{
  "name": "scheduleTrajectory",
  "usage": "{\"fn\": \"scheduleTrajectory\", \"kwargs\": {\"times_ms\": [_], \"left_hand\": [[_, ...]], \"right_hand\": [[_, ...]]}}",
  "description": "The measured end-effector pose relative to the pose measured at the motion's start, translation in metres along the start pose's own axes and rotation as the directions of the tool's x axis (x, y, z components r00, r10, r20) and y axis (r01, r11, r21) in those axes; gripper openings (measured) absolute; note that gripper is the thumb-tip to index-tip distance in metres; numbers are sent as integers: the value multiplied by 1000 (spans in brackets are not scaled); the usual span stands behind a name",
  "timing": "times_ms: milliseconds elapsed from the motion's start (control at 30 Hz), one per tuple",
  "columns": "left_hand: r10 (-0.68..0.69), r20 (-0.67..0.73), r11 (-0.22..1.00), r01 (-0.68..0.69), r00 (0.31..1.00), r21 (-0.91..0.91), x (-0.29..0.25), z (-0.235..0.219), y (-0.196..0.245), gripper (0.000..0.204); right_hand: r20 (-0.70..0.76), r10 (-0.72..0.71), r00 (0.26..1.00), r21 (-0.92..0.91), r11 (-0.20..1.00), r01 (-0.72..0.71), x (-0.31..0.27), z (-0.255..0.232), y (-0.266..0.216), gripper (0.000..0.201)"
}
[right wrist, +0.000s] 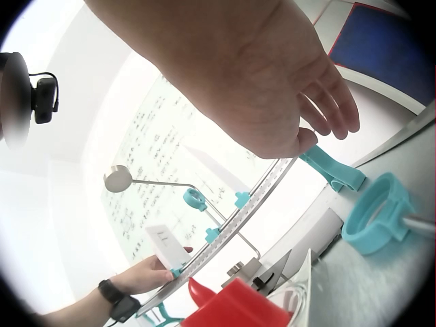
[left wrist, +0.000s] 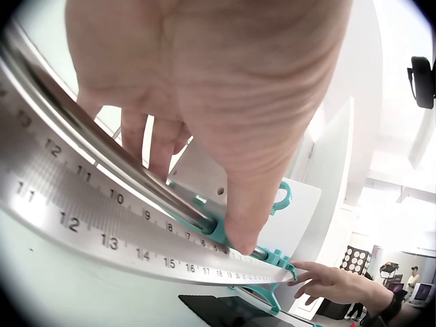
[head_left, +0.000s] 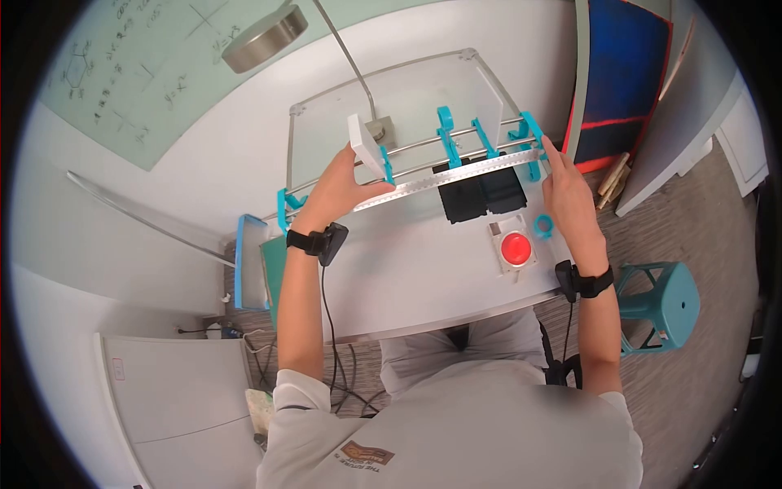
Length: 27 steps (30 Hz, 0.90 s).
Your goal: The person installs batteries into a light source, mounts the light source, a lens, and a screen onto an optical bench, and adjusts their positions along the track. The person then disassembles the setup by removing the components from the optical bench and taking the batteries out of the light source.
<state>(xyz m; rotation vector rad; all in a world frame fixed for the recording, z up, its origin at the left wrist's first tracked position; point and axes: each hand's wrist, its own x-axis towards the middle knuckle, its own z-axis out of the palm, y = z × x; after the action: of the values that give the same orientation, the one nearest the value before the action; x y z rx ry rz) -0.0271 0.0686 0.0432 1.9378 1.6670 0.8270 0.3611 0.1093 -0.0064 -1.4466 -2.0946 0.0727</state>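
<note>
A rail of two metal rods (head_left: 417,145) stands across the table on teal end supports. Along its front runs a steel ruler (head_left: 456,173). My left hand (head_left: 334,194) pinches the teal holder of a white plate (head_left: 365,145) at the left part of the rail, thumb in front and fingers behind. At the other end, my right hand (head_left: 570,204) touches the teal end support (head_left: 531,130) with its fingers extended. Between them, a teal ring holder (head_left: 445,119) and a second white plate (head_left: 489,118) sit on the rods.
Below the rail lie black pads (head_left: 481,196), a red button (head_left: 516,249) in a pale base and a teal ring (head_left: 543,226). A lamp (head_left: 265,39) rises behind the rail. To the right are a teal stool (head_left: 664,306) and a blue panel (head_left: 623,73).
</note>
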Motion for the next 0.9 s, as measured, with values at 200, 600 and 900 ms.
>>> {"fn": "scheduleTrajectory", "kwargs": {"times_ms": [200, 600, 900], "left_hand": [[-70, 22, 996, 69, 997, 52, -9, -11, -8, 92], [5, -86, 997, 2, 996, 80, -28, -26, -19, 64], [-63, -97, 997, 67, 993, 38, -41, -38, -21, 65]], "right_hand": [[1, 11, 1000, 7, 1000, -11, 0, 3, 2, 62], [-7, 12, 1000, 0, 1000, -12, 0, 1, -1, 61], [-11, -9, 1000, 1, 1000, 9, 0, 2, 0, 64]]}}
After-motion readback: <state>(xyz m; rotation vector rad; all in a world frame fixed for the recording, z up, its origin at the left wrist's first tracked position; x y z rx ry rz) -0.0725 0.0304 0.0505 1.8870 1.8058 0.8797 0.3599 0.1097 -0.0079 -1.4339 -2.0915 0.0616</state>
